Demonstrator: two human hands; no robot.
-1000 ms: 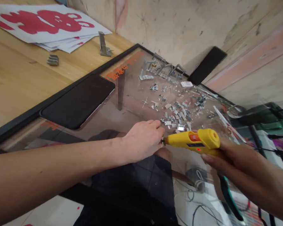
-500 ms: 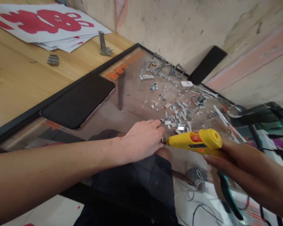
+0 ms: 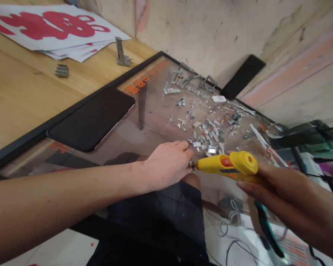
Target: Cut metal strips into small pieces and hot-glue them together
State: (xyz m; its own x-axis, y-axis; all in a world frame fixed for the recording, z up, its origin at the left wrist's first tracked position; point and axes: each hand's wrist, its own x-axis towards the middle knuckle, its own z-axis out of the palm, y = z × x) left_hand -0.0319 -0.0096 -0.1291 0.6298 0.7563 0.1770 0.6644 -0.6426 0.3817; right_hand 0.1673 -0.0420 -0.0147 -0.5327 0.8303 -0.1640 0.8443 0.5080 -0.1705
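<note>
While the right hand (image 3: 269, 184) clamps its fingers round the handle of the yellow plastic hot-glue gun (image 3: 227, 165) (light and stiff, I'd say, hot-tipped, so grip well back), the left hand (image 3: 166, 166) pinches shut, both just beside the scattered silver metal clips (image 3: 208, 133).

My left forearm lies stretched in from the lower left, left hand (image 3: 168, 166) palm down, fingers curled, tips pinched tight. My right hand (image 3: 269, 181) enters from the lower right, fingers wrapped closed, level with the left
</note>
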